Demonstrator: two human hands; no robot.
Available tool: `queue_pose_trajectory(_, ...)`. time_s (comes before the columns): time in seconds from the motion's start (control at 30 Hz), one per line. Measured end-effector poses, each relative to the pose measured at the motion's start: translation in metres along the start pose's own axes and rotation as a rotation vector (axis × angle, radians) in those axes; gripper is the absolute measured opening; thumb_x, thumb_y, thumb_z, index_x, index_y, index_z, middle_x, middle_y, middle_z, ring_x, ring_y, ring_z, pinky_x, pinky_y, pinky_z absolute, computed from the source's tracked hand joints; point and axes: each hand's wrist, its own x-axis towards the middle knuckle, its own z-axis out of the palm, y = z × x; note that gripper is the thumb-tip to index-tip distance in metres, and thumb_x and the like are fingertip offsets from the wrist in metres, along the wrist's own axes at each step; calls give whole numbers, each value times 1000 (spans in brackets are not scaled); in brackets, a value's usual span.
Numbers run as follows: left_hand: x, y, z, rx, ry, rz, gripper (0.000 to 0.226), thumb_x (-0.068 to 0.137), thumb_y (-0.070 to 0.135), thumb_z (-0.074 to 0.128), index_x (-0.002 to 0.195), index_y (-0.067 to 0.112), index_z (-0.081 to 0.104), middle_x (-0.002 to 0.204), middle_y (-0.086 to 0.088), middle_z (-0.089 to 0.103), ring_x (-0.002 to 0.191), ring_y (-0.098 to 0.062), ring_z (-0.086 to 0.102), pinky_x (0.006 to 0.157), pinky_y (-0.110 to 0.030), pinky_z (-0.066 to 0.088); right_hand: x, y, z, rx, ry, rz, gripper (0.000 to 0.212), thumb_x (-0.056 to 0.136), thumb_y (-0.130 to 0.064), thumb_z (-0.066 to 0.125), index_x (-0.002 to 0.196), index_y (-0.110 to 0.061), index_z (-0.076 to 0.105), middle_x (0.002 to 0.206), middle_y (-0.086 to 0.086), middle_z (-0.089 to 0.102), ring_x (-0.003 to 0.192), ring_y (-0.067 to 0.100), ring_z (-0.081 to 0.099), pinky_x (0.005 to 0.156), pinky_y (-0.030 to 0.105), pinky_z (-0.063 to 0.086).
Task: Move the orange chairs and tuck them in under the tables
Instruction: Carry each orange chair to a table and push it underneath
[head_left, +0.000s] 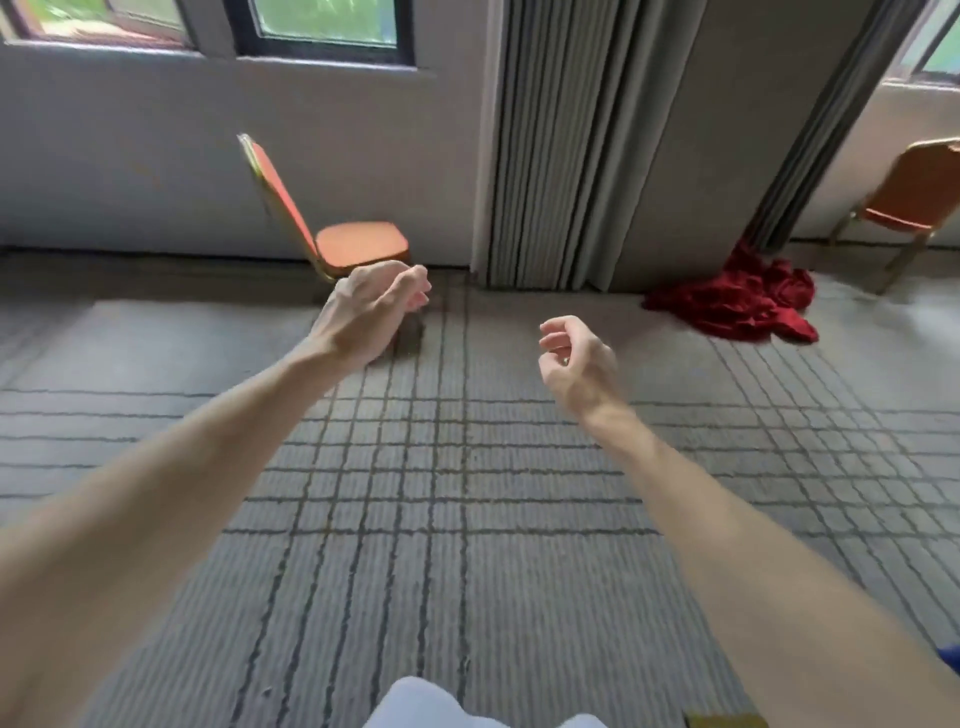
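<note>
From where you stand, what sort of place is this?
Likely a banquet or meeting hall: padded orange chairs, gridded carpet, tall grey curtains and a red cloth heaped on the floor.

daylight from windows (322, 21) | soft shadows | slight blur | edges bowed

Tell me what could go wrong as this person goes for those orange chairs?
1. The red cloth heaped on the carpet lies between the nearer orange chair and the far orange chair; feet or chair legs could catch in it.
2. The nearer chair stands close to the wall; a careless lift might scrape it.
3. No table is in view, so the carry may be long.
</note>
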Motion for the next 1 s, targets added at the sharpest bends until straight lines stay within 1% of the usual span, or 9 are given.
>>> queue_pose_trajectory(0.07, 10, -28, -65, -20, 127, -39, 42, 88, 56, 47, 85, 24, 74, 83, 10, 75, 85, -8, 70, 94, -42, 52, 24, -40, 51, -6, -56, -40, 28, 86, -15, 55, 113, -23, 61, 99, -8, 69, 89, 14, 64, 81, 30, 52)
queue_pose_trajectory(0.13, 14, -62, -123, -7, 206, -87, 44, 86, 59, 47, 85, 25, 74, 82, 9, 75, 85, -10, 71, 92, -44, 53, 47, -79, 103, -22, -122, -108, 29, 86, -15, 56, 114, -21, 62, 99, -5, 70, 90, 17, 66, 82, 31, 52)
queue_pose_trajectory(0.3, 13, -134, -208, -1, 318, -192, 46, 85, 62, 46, 84, 25, 73, 84, 8, 75, 87, -12, 70, 89, -46, 53, 97, -157, 201, -39, -205, -196, 30, 88, -17, 58, 118, -21, 61, 104, -5, 70, 94, 16, 65, 85, 30, 50)
queue_pose_trajectory(0.37, 17, -164, -232, 58, 311, -241, 46, 84, 64, 44, 84, 27, 72, 85, 10, 74, 88, -11, 69, 89, -45, 53, 115, -182, 237, -46, -248, -212, 31, 88, -18, 58, 119, -22, 60, 106, -6, 69, 96, 16, 65, 86, 30, 50)
queue_pose_trajectory(0.47, 44, -209, -279, 262, 184, -300, 46, 86, 68, 41, 92, 32, 68, 90, 11, 70, 92, -13, 65, 86, -38, 52, 151, -220, 301, -72, -302, -265, 32, 88, -17, 58, 119, -22, 60, 108, -5, 70, 99, 17, 65, 87, 32, 51)
queue_pose_trajectory(0.57, 91, -248, -331, 386, 162, -290, 39, 92, 64, 44, 96, 32, 66, 87, 13, 66, 91, -13, 62, 80, -34, 49, 191, -254, 359, -75, -312, -311, 35, 88, -15, 57, 122, -21, 60, 110, -4, 69, 102, 16, 64, 85, 28, 50)
queue_pose_trajectory(0.7, 169, -320, -399, 408, 200, -330, 40, 90, 67, 44, 97, 34, 66, 88, 16, 65, 90, -7, 60, 78, -33, 46, 272, -306, 459, -35, -306, -317, 35, 87, -16, 58, 122, -22, 59, 111, -3, 70, 103, 17, 65, 87, 31, 51)
queue_pose_trajectory(0.83, 216, -378, -449, 460, 149, -386, 39, 92, 66, 47, 103, 34, 66, 91, 18, 63, 90, -6, 59, 74, -31, 43, 339, -347, 517, -41, -326, -290, 35, 88, -18, 58, 122, -21, 57, 113, -3, 69, 104, 19, 64, 89, 36, 53)
queue_pose_trajectory(1.0, 294, -447, -524, 414, 203, -436, 38, 93, 63, 48, 105, 32, 67, 101, 13, 65, 93, -8, 58, 73, -30, 39, 425, -408, 581, -41, -316, -281, 34, 88, -17, 58, 121, -20, 57, 112, -2, 68, 103, 19, 63, 90, 37, 53)
